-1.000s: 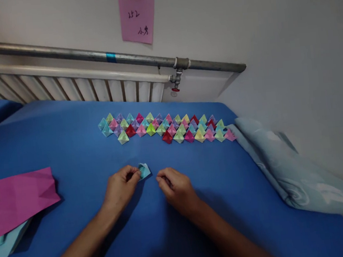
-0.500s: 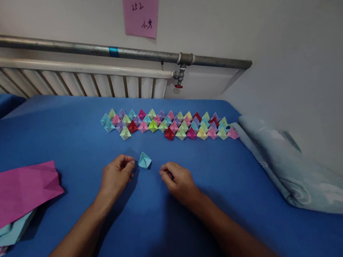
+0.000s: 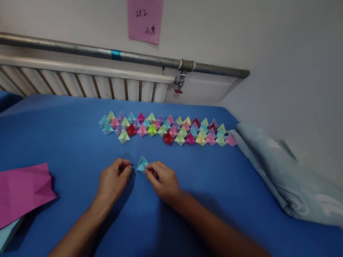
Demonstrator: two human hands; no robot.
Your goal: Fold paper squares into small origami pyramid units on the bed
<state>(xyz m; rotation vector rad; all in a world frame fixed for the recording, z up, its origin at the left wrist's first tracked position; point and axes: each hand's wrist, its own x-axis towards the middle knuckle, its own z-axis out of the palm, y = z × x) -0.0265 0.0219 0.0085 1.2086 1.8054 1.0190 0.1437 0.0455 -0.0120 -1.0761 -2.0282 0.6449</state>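
Light-blue folded paper piece (image 3: 141, 163): small, creased, peaked diamond, on blue surface (image 3: 78, 146) between the 2 hands. Right hand (image 3: 165, 181) pinches its near-right edge. Left hand (image 3: 112, 181) curled, fingertips together, just beside, not touching.

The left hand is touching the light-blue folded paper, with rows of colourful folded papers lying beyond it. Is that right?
Not quite: the head view shows the right hand touching the light-blue folded paper, while the left hand is apart from it. The rows of colourful folded papers do lie beyond it.
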